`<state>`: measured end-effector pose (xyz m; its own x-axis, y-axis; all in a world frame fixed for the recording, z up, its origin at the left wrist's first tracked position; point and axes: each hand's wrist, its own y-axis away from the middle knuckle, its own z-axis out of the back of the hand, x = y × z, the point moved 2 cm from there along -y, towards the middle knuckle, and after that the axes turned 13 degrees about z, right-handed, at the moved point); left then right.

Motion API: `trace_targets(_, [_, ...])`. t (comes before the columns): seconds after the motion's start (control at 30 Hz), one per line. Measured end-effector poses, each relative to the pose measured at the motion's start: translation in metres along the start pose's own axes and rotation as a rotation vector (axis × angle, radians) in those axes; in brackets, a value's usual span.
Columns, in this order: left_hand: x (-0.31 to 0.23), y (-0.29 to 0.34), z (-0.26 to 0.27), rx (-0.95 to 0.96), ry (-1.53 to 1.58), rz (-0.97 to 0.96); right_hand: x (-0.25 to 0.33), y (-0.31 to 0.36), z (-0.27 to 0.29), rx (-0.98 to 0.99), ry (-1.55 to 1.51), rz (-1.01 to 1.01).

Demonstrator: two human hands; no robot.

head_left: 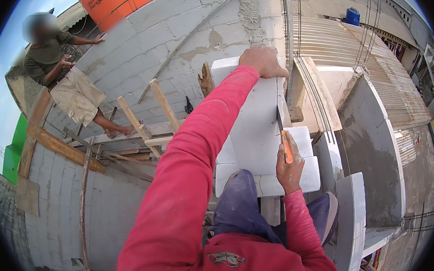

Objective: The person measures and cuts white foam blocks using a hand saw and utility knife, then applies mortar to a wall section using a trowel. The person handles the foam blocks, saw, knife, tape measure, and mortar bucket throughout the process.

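Observation:
A long white lightweight concrete block lies lengthwise in front of me on other white blocks. My left hand bears on its far end, with the fingers curled over the edge and the thumb pointing right. My right hand is closed around the orange handle of a hand saw. The saw's narrow dark blade points away from me along the right side of the block, at a thin lengthwise line. How deep the blade sits I cannot tell. My knees are close to the near blocks.
Grey block wall rises ahead, with a diagonal pole against it. Wooden stakes stand left of the block. At far left another person stands on scaffolding. An upright block panel and steel rods are to my right, near corrugated roofing.

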<state>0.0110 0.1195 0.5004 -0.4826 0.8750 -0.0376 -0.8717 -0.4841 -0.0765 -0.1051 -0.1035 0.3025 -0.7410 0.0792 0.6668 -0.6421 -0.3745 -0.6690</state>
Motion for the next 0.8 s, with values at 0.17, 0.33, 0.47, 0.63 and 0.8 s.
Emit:
trace_targets(0.17, [0.001,-0.009,0.004,0.025,-0.004,0.023,-0.023,0.009,-0.015,-0.023,0.027,0.004])
trace_targets(0.33, [0.006,-0.019,0.0,0.024,0.008,0.046,-0.026,0.002,-0.018,0.001,0.086,0.063])
trace_targets(0.47, [0.016,-0.018,0.0,0.024,0.026,0.067,-0.024,0.008,-0.024,0.027,0.102,0.047])
trace_targets(0.63, [0.008,-0.023,-0.007,0.014,0.026,0.041,-0.038,0.02,-0.022,-0.019,0.088,0.079])
trace_targets(0.8, [0.017,-0.034,-0.009,0.084,-0.032,0.095,0.013,0.0,0.007,0.049,-0.021,0.0])
